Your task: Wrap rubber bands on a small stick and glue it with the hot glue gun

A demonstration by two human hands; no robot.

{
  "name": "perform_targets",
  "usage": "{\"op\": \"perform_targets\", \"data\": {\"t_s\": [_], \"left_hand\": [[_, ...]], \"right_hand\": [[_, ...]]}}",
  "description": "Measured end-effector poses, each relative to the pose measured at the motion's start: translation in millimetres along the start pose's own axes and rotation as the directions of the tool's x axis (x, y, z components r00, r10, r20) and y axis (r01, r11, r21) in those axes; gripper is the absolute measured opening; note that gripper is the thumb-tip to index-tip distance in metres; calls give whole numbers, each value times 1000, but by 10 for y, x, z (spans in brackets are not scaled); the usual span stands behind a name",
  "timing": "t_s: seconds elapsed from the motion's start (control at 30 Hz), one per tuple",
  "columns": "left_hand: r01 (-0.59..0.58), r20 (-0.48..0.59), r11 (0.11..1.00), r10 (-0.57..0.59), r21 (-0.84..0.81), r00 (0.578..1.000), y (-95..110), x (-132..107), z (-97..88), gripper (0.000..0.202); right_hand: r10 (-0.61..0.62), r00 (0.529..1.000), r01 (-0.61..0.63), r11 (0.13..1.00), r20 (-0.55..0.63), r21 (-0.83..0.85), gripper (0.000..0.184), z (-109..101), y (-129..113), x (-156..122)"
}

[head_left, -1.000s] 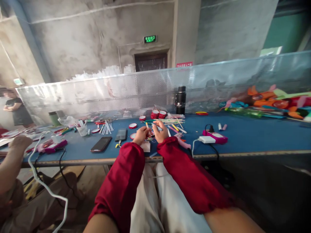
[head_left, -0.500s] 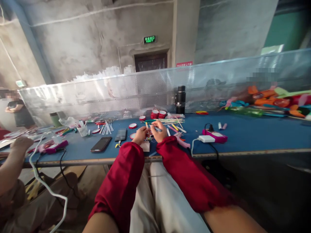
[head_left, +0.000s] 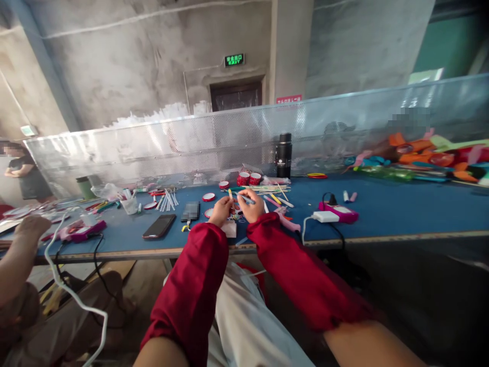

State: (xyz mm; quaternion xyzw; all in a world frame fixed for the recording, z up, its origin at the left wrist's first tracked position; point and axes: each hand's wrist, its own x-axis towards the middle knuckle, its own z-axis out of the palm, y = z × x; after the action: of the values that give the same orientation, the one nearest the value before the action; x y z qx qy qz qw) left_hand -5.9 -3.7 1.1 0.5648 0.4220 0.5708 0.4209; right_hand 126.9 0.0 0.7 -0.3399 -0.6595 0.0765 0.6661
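Both hands meet over the blue table [head_left: 385, 204], wrists in dark red sleeves. My left hand [head_left: 220, 211] pinches a short, thin stick with a yellow top [head_left: 230, 193], held upright. Close beside it, my right hand [head_left: 252, 208] is closed around a slim blue-grey pen-like tool [head_left: 247, 199]; its tip is too small to make out. Below the hands lie small colourful bits [head_left: 237, 217] and a pale pinkish block [head_left: 229, 229]. Near my left hand is a small round red-rimmed white piece [head_left: 208, 197]. A pink-handled tool [head_left: 289, 222] lies right of my right hand.
Left are a phone [head_left: 159, 227], white sticks [head_left: 167, 200] and a cup of pens [head_left: 130, 205]. A black bottle [head_left: 283, 157] stands behind; right is a purple power strip [head_left: 346, 214] with cables. A co-worker's hand [head_left: 32, 227] rests far left. A perforated screen [head_left: 183, 148] borders the table.
My hands stay together with the same grips, moving only slightly. My legs have shifted under the table, and something red now shows beside them.
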Motion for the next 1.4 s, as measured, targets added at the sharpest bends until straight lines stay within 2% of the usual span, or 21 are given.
{"op": "perform_targets", "data": {"t_s": [0.3,0.47,0.73,0.9,1.13,1.23,1.3,1.4], "left_hand": [[5,2,998,-5,59,1000,-18,17,-14,19],[-5,-13,999,5,51,1000,-27,27,-16,20],[-34,-9,994,35,102,999,-85,60,-40,24],[-55,12,991,54,121,998,-100,61,-51,23],[-46,-12,996,47,77,999,-104,66,-28,19],[-44,-8,998,44,33,999,-72,51,-23,14],[-43,-7,999,43,17,999,-57,43,-24,11],[-35,-11,999,35,11,999,-56,42,-26,13]], "right_hand": [[31,999,-31,998,-12,60,11,34,7,-5],[0,1000,2,998,-29,67,12,24,-21,-9],[8,1000,-9,993,8,118,13,13,-32,-14],[-31,999,29,996,19,89,13,30,4,-6],[-40,999,41,999,10,-22,13,33,47,5],[-30,997,24,996,-71,-81,13,11,46,20],[-25,993,15,997,-119,-80,13,-1,31,24],[-53,996,52,998,-67,-26,13,2,-1,12]]}}
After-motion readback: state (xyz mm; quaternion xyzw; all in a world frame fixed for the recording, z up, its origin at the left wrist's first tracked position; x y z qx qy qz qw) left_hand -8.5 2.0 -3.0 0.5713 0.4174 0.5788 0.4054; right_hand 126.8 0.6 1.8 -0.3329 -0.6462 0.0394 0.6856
